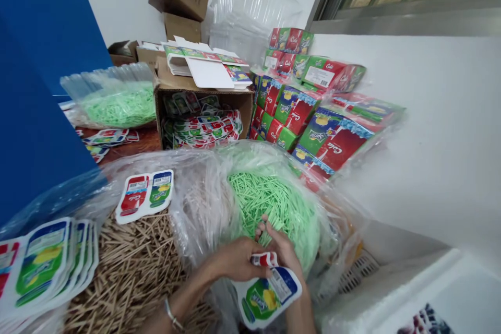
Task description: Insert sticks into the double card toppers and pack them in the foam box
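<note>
My left hand (235,260) is closed on a printed double packet (268,292), red at the top and green and white with a lemon at the bottom. My right hand (282,248) pinches the same packet's top edge, fingertips touching the green sticks (274,203) in an open clear plastic bag (203,203). To the left, brown sticks (133,266) fill another bag. One packet (144,195) lies on top of them.
A stack of printed packets (47,261) lies at the lower left under a blue panel (35,109). Behind stand a cardboard box of packets (201,115), a tub of green sticks (113,96), wrapped Cola and Sprite cartons (313,115) and a white wall (430,130).
</note>
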A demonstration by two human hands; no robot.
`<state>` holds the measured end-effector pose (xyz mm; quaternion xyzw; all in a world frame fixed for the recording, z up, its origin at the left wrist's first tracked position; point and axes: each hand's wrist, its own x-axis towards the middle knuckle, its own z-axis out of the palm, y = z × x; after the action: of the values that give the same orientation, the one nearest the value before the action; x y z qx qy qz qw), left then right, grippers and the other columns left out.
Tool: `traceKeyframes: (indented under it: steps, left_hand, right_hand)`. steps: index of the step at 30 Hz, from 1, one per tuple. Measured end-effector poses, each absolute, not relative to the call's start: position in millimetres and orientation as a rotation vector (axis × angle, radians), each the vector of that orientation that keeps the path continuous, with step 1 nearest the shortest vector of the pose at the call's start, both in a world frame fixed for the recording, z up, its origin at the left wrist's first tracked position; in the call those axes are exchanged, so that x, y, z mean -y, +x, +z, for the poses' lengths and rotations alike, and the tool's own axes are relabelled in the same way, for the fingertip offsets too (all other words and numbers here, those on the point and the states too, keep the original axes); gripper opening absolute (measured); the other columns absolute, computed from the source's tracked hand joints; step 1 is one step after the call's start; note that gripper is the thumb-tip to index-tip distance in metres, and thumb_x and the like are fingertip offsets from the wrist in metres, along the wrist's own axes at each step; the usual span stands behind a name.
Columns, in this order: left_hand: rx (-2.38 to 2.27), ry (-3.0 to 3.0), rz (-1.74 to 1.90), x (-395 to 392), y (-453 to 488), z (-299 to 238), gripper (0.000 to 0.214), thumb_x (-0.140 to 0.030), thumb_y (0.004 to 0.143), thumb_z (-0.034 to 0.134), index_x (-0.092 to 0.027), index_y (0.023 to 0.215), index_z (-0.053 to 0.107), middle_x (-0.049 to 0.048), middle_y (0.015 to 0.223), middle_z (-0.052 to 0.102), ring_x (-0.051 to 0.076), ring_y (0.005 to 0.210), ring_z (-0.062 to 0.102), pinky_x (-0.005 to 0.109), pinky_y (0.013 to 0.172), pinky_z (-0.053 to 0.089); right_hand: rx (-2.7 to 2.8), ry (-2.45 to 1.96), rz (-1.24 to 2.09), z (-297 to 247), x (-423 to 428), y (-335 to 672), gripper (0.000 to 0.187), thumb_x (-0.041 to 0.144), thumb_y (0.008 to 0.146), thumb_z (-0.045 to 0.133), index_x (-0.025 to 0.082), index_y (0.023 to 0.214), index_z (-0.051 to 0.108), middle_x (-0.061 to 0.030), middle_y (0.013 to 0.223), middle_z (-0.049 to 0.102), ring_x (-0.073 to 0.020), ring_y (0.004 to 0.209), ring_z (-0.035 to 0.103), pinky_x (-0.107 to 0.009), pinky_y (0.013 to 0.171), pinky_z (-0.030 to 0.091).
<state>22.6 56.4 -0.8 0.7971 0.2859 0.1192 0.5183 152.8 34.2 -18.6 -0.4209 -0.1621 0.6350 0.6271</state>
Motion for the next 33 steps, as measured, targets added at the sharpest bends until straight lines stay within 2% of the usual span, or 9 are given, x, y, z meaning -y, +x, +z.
traceKeyframes:
  steps: [6, 10, 14, 17, 20, 24, 28, 33]
  left_hand:
    - [-0.703, 1.795, 0.334, -51, 18, -7, 0.025, -0.026, 0.067, 0.068, -0.016, 0.053, 0.049, -0.0094, 0.049, 0.039, 0.007, 0.048, 0.036, 0.019, 0.045, 0.025]
    - [-0.781, 1.67, 0.428, -46, 20, -7, 0.026, -0.027, 0.07, 0.064, -0.017, 0.054, 0.046, -0.009, 0.051, 0.038, 0.007, 0.049, 0.034, 0.019, 0.045, 0.024]
    - [-0.904, 1.481, 0.535, -35, 8, -1, 0.028, -0.039, 0.077, 0.056, -0.018, 0.061, 0.047, -0.0072, 0.054, 0.042, 0.008, 0.049, 0.04, 0.019, 0.045, 0.032]
    - [-1.091, 1.201, 0.675, -20, -15, 2, 0.035, -0.05, 0.07, 0.063, -0.017, 0.066, 0.055, -0.0049, 0.055, 0.051, 0.011, 0.05, 0.05, 0.021, 0.048, 0.043]
    - [-1.299, 0.92, 0.834, -5, -42, -1, 0.041, -0.055, 0.06, 0.07, -0.016, 0.067, 0.061, -0.0026, 0.05, 0.057, 0.017, 0.05, 0.058, 0.025, 0.049, 0.049]
    - [-1.556, 0.488, 1.001, 8, -75, -11, 0.044, -0.045, 0.049, 0.08, -0.018, 0.078, 0.061, -0.0003, 0.053, 0.067, 0.023, 0.053, 0.066, 0.03, 0.048, 0.054]
    - [-1.699, 0.233, 1.079, 15, -95, -25, 0.052, -0.035, 0.049, 0.081, -0.021, 0.094, 0.058, 0.0005, 0.06, 0.072, 0.026, 0.053, 0.069, 0.033, 0.044, 0.055]
    - [-1.748, 0.296, 1.048, 23, -100, -33, 0.041, -0.041, 0.05, 0.079, -0.021, 0.08, 0.06, 0.0, 0.053, 0.07, 0.028, 0.055, 0.069, 0.033, 0.044, 0.054]
  right_hand:
    - [0.459, -1.035, 1.441, -17, -32, 145, 0.027, 0.037, 0.054, 0.082, 0.019, 0.067, 0.068, 0.0019, 0.064, 0.06, -0.0135, 0.058, 0.054, -0.026, 0.058, 0.046]
    - [0.562, -1.082, 1.363, -20, -32, 149, 0.03, 0.041, 0.06, 0.079, 0.02, 0.079, 0.069, 0.004, 0.06, 0.055, -0.0118, 0.052, 0.048, -0.024, 0.052, 0.041]
    - [0.692, -1.135, 1.268, -26, -30, 154, 0.033, 0.045, 0.064, 0.076, 0.022, 0.087, 0.07, 0.0041, 0.061, 0.055, -0.0133, 0.056, 0.048, -0.025, 0.054, 0.041]
    - [0.801, -1.174, 1.237, -30, -28, 157, 0.042, 0.051, 0.064, 0.073, 0.021, 0.093, 0.07, 0.0037, 0.062, 0.055, -0.0143, 0.056, 0.047, -0.028, 0.055, 0.041]
    - [0.957, -1.231, 1.139, -35, -26, 159, 0.045, 0.056, 0.07, 0.067, 0.02, 0.097, 0.07, 0.003, 0.064, 0.056, -0.0141, 0.058, 0.047, -0.029, 0.062, 0.041]
    - [1.131, -1.295, 1.077, -42, -19, 158, 0.045, 0.057, 0.079, 0.057, 0.02, 0.102, 0.068, 0.0007, 0.067, 0.057, -0.0157, 0.063, 0.05, -0.03, 0.065, 0.042]
    - [1.269, -1.292, 1.068, -42, -13, 152, 0.041, 0.052, 0.086, 0.051, 0.02, 0.105, 0.066, -0.0005, 0.071, 0.057, -0.0163, 0.065, 0.051, -0.03, 0.068, 0.042]
    - [1.289, -1.277, 1.09, -35, -12, 142, 0.04, 0.052, 0.085, 0.051, 0.02, 0.103, 0.066, -0.0019, 0.071, 0.057, -0.0177, 0.065, 0.051, -0.03, 0.066, 0.043]
